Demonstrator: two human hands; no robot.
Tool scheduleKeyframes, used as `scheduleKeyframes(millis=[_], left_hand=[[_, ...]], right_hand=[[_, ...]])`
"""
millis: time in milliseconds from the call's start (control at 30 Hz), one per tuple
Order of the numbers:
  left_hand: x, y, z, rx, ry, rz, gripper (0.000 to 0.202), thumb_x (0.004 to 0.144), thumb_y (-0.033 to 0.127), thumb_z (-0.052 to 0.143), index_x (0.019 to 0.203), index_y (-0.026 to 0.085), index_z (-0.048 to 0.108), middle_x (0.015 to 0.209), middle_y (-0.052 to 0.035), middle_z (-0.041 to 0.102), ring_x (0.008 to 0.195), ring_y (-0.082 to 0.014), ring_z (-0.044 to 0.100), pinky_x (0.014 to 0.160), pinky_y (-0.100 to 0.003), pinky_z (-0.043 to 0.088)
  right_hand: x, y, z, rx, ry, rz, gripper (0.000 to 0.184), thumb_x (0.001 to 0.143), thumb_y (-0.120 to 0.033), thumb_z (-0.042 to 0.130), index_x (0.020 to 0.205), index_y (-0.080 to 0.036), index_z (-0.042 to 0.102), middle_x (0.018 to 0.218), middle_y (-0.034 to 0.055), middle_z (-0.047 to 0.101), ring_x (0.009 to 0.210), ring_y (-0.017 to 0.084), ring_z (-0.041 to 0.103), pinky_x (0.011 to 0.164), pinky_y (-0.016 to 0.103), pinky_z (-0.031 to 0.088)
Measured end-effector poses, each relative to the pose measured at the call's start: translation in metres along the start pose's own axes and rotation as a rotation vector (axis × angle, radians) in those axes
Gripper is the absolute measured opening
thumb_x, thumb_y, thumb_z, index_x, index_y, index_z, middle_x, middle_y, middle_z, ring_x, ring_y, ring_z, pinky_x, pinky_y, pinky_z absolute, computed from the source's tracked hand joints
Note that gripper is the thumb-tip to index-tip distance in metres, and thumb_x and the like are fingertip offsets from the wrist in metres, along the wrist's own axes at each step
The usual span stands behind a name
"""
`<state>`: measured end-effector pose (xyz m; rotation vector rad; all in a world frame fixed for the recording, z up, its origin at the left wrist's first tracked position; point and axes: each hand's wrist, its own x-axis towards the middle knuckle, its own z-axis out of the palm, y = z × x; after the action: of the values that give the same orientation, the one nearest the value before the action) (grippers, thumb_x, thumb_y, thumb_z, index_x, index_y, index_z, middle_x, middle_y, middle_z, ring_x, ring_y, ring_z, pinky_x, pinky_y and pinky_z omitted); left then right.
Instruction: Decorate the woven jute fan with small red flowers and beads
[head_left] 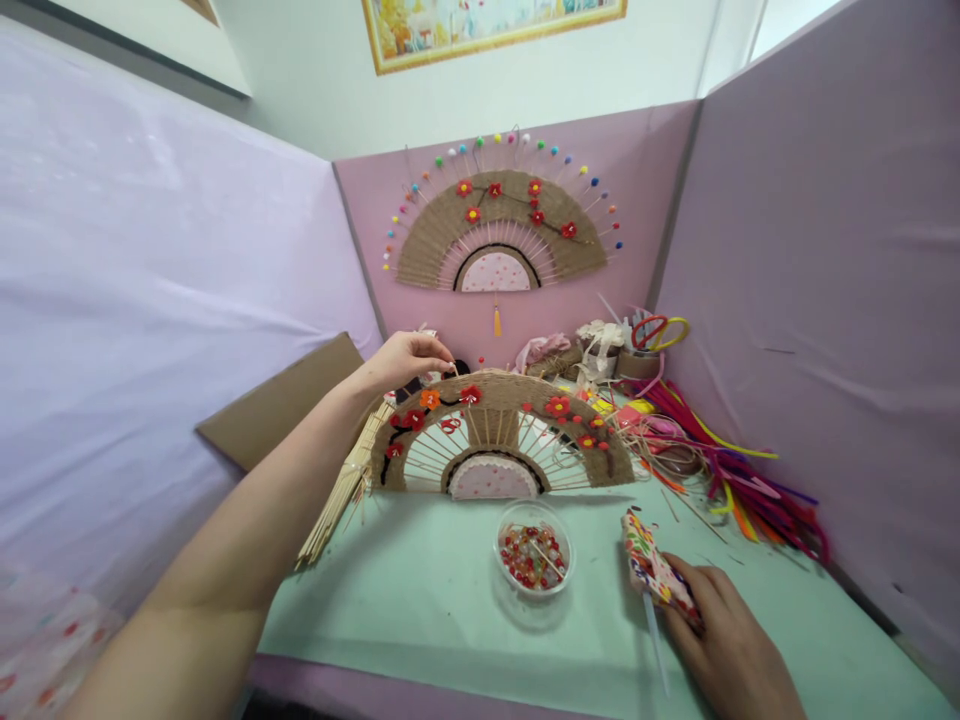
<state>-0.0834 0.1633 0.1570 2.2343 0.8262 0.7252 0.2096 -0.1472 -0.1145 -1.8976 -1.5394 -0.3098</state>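
My left hand (409, 360) reaches over the top left of a woven twine fan (493, 425), its thumb and fingers pinched at a thin stick end on the upper edge. The fan stands upright on the table, with red and orange flowers on dark branches and a dotted half-round base. My right hand (727, 630) is closed around a flower-patterned glue gun (651, 565) at the lower right, with a clear glue stick poking out of it toward me. Between fan and gun sits a clear round tub (534, 550) of red, white and amber beads.
A finished-looking fan (502, 215) with pompom tips hangs on the pink back panel. Thin bamboo sticks (341, 500) and a cardboard sheet (285, 405) lie left. Colourful pipe cleaners (739, 480) and scissors (660, 330) in a holder are at right. Fabric walls stand on both sides.
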Motion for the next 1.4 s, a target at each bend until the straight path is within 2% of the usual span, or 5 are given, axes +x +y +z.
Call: scheduleKeyframes(millis=[200,833,1400], left_hand=[[0.0005,0.0022,0.0012,-0.013,0.030,0.015,0.034,0.063,0.045,0.078,0.077,0.015,0.071,0.076,-0.0047,0.074,0.071,-0.0179,0.068,0.069,-0.031,0.054],[-0.0010,0.0056,0.0016,0.048,0.009,0.032,0.032,0.067,0.046,0.075,0.076,0.016,0.069,0.074,-0.0033,0.073,0.067,-0.0169,0.066,0.068,-0.031,0.053],[-0.0018,0.0094,0.0039,0.063,0.034,-0.016,0.033,0.068,0.048,0.073,0.077,0.016,0.070,0.075,-0.0042,0.073,0.066,-0.0159,0.065,0.064,-0.029,0.051]], right_hand=[[-0.0024,0.0023,0.0017,0.032,-0.011,0.028,0.033,0.091,-0.037,0.043,0.117,-0.020,0.055,0.099,0.0061,0.064,0.083,0.020,0.068,0.070,0.031,0.054],[-0.0014,0.0012,0.0026,0.021,0.002,0.043,0.033,0.091,-0.037,0.043,0.115,-0.021,0.057,0.097,0.0060,0.064,0.082,0.021,0.068,0.069,0.032,0.054],[-0.0017,0.0007,0.0025,0.030,-0.006,0.064,0.032,0.090,-0.038,0.044,0.114,-0.021,0.057,0.097,0.0058,0.065,0.082,0.021,0.068,0.069,0.031,0.054]])
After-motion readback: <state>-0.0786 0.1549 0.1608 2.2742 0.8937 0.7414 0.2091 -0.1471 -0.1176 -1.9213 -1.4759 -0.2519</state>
